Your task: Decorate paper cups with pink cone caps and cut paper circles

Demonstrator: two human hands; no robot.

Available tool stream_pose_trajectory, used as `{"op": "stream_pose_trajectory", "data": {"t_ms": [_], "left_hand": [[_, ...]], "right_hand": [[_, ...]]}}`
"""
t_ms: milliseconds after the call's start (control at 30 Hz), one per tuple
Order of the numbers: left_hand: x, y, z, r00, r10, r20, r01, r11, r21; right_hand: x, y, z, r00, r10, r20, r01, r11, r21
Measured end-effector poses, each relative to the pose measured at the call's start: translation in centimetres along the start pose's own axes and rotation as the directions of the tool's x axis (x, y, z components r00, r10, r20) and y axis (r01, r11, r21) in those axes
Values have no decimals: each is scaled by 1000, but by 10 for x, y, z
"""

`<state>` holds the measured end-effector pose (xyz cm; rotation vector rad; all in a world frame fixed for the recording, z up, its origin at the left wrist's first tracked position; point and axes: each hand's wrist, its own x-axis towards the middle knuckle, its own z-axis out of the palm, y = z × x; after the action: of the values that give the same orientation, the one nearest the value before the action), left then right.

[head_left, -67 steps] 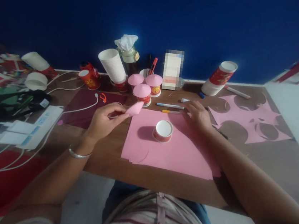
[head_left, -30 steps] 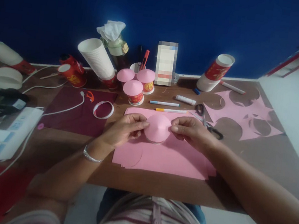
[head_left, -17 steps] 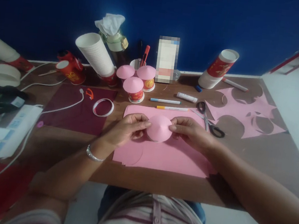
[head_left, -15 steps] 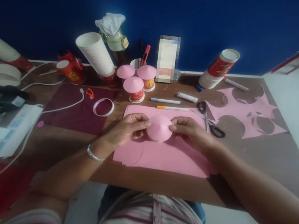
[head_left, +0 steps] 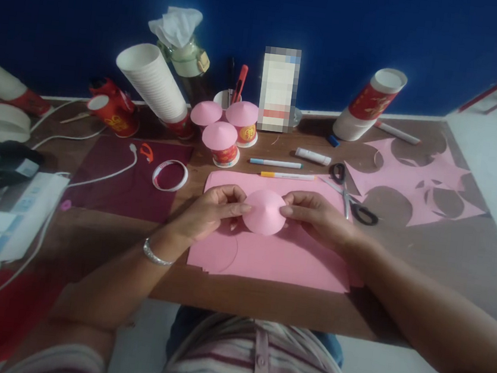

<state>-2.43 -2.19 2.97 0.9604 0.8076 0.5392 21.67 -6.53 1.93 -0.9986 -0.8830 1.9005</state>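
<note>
A pink paper cone (head_left: 265, 213) is held point up over the pink paper sheets (head_left: 285, 256). My left hand (head_left: 219, 208) pinches its left rim between thumb and fingers. On the opposite rim, my right hand (head_left: 312, 215) has the same kind of pinch. What lies beneath the cone is hidden by it. Beyond the sheets stand red paper cups (head_left: 226, 155) topped with pink paper cones (head_left: 219, 136). Scissors (head_left: 351, 197) lie partly open by the right side of the sheets, close to an orange marker (head_left: 288, 176) and a blue marker (head_left: 275, 163).
A tall stack of white paper cups (head_left: 146, 79) leans at the back left. Cut pink paper scraps (head_left: 405, 174) lie at right, near another cup stack (head_left: 369, 104). A tape roll (head_left: 169, 176), a glue stick (head_left: 313, 156) and a white power strip (head_left: 32, 216) with cables are also on the table.
The camera view has tilted slightly, so the things at the back appear a little higher. Both hands keep their pinch on the cone, which stays almost in place.
</note>
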Motion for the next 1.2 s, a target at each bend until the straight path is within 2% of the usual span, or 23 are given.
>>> {"op": "stream_pose_trajectory", "data": {"t_ms": [200, 400, 767, 967, 1200], "left_hand": [[-1, 1, -4, 999, -26, 22, 25, 999, 44], [-3, 2, -10, 997, -64, 36, 56, 981, 186], [-5, 10, -5, 999, -39, 2, 36, 944, 329], [-4, 7, -8, 1000, -23, -8, 25, 954, 299], [0, 1, -13, 995, -70, 68, 55, 979, 196]], "right_hand": [[0, 1, 0, 1000, -8, 9, 8, 1000, -3], [0, 4, -2, 1000, -6, 2, 6, 1000, -11], [-1, 5, -1, 1000, -13, 10, 13, 999, -32], [-1, 6, -3, 1000, -15, 4, 16, 996, -87], [-1, 6, -5, 1000, -17, 13, 19, 993, -116]]}}
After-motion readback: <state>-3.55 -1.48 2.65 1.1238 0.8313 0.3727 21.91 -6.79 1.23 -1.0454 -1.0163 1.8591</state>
